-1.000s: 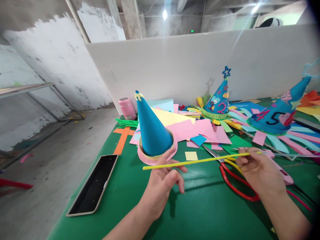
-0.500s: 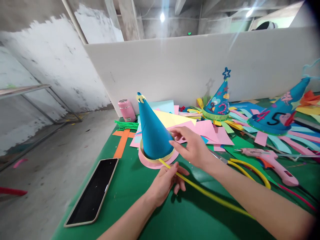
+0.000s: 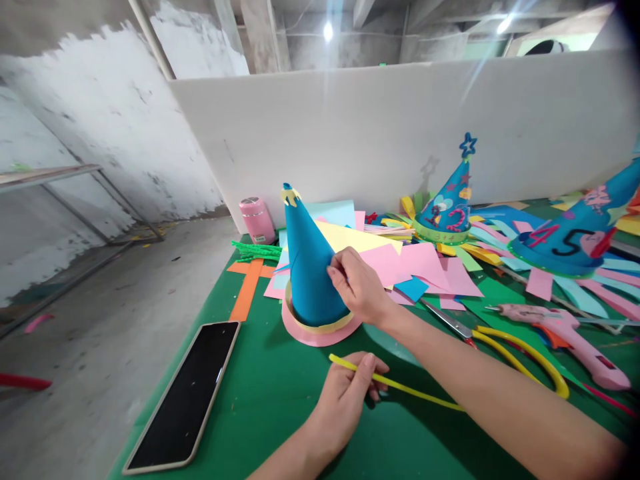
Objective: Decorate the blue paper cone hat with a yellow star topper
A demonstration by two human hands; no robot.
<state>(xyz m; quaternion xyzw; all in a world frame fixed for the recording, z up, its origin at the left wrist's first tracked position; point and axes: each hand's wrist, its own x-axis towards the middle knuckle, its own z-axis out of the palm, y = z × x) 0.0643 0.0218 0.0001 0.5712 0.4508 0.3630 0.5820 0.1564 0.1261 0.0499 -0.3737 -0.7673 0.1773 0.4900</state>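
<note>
A blue paper cone hat (image 3: 313,280) stands upright on the table, with a pale yellow band and a pink brim (image 3: 320,338) round its base and a yellow drip-shaped trim at its tip. My right hand (image 3: 361,287) is closed, thumb and fingertips pressed at the cone's right side; whether something small is between them is hidden. In front of the hat, my left hand (image 3: 353,393) pinches a yellow pipe cleaner (image 3: 420,392) near one end. That end points toward the brim, apart from it, and the rest runs right, passing behind my right forearm.
A phone (image 3: 185,393) lies at left on the green table. Scissors (image 3: 520,353) and a pink glue gun (image 3: 565,333) lie at right. Behind are paper sheets (image 3: 430,263), green pipe cleaners (image 3: 257,251), a pink bottle (image 3: 257,220) and two decorated hats (image 3: 445,207).
My left hand has drawn the pipe cleaner's end away from the brim, toward me. My right hand's fingers have closed in against the cone. The view has shifted slightly.
</note>
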